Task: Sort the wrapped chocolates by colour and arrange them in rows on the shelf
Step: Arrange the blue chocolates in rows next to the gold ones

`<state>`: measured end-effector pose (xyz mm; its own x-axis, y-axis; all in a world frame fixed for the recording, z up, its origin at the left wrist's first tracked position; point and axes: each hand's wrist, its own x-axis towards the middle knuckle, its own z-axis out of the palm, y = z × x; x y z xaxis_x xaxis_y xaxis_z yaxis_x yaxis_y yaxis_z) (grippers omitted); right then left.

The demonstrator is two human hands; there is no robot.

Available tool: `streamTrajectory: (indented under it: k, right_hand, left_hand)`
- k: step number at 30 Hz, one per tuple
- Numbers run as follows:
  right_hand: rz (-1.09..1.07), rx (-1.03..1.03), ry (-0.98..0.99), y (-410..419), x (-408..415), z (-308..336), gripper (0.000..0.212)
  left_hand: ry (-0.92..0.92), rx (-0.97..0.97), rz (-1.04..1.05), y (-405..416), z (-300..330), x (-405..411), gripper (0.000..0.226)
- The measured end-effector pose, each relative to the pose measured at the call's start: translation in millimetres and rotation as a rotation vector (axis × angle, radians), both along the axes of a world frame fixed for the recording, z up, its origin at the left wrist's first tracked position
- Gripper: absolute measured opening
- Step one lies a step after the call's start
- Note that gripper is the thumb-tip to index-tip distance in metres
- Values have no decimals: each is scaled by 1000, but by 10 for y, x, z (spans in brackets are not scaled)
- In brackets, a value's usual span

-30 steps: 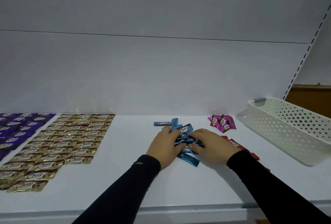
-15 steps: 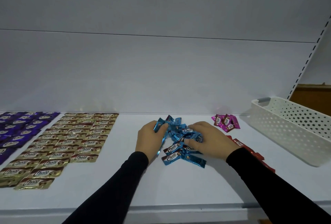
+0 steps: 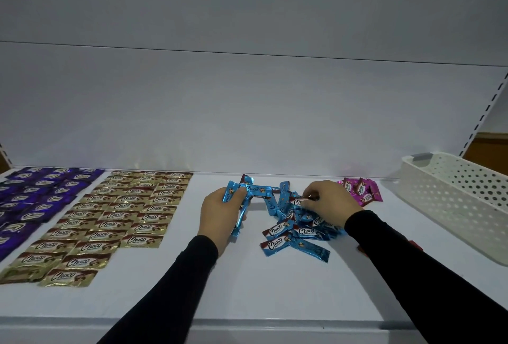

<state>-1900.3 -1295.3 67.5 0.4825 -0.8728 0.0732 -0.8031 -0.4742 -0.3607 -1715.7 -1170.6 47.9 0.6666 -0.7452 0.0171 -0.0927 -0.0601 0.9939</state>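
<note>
Several blue chocolates (image 3: 295, 229) lie heaped at centre frame on the white shelf (image 3: 247, 288), directly under and just below my right hand (image 3: 328, 202), whose fingertips pinch one wrapper at the top of the heap. My left hand (image 3: 221, 213), just left of the heap, is curled round a small bunch of blue wrappers (image 3: 247, 192) that fan out above and below the fist. Loose pieces in the heap point every way; the three nearest me lie with long axes roughly left to right, slightly tilted. Gold chocolates (image 3: 110, 220) sit in rows at left, long axes across the frame, purple chocolates (image 3: 41, 198) beyond them. Pink chocolates (image 3: 360, 191) cluster right of my right hand, near the white basket (image 3: 450, 203). Something red (image 3: 362, 248) peeks beside my right sleeve, possibly more wrappers.
</note>
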Motion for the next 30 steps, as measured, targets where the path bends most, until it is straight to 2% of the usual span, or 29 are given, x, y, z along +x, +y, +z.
streamTrajectory:
  k: [6,8,14,19,22,27,30]
  right_hand:
    - [1,-34,-107,-31,-24,3,12]
    - [-5,-25,-200,-30,5,35,11]
    - [101,127,-395,97,531,105,7]
    - [244,146,-277,232,1306,-90,6]
    - [252,114,-194,244,1623,-209,7]
    - [214,31,-130,132,1813,-259,22]
    - [277,-52,-126,229,1714,-231,28]
  left_hand:
    - [50,-40,42,42,70,65,12]
    - [74,-52,70,50,98,111,16]
    - [184,-201,149,129,164,402,20]
    - [262,-289,345,229,285,704,18]
    - [291,-302,425,289,325,891,18]
    - [280,-329,474,302,327,1098,17]
    - [275,-316,472,283,301,1140,15]
